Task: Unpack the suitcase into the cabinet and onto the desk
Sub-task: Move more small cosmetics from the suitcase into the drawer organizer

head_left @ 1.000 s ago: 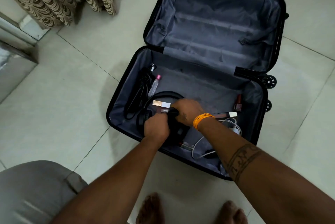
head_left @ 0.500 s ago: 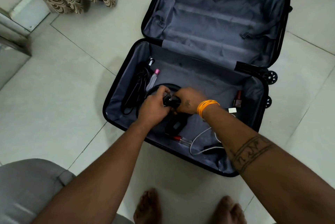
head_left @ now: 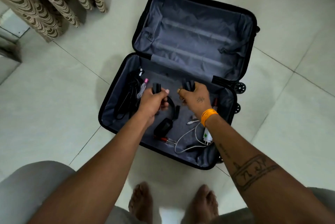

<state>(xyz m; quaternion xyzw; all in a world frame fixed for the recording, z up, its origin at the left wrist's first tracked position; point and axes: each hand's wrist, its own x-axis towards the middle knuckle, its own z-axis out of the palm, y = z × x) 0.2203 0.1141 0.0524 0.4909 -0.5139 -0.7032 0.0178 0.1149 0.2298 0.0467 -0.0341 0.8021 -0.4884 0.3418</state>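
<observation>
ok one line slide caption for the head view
Both hands, left hand and right hand, each grip a black object above the open grey-lined black suitcase.

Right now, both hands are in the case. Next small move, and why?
Probably lift both hands straight up and out. The left hand and right hand each grip a small black item, already raised above the suitcase floor, so nothing more needs grasping. The charger and headphones can wait.

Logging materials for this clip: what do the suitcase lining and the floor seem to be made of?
The suitcase lining looks like thin woven synthetic fabric, grey with a slight sheen; it wrinkles and sags at the corners. The floor looks like glazed ceramic or stone tile, pale and glossy, with straight grout lines and soft reflections.
</observation>
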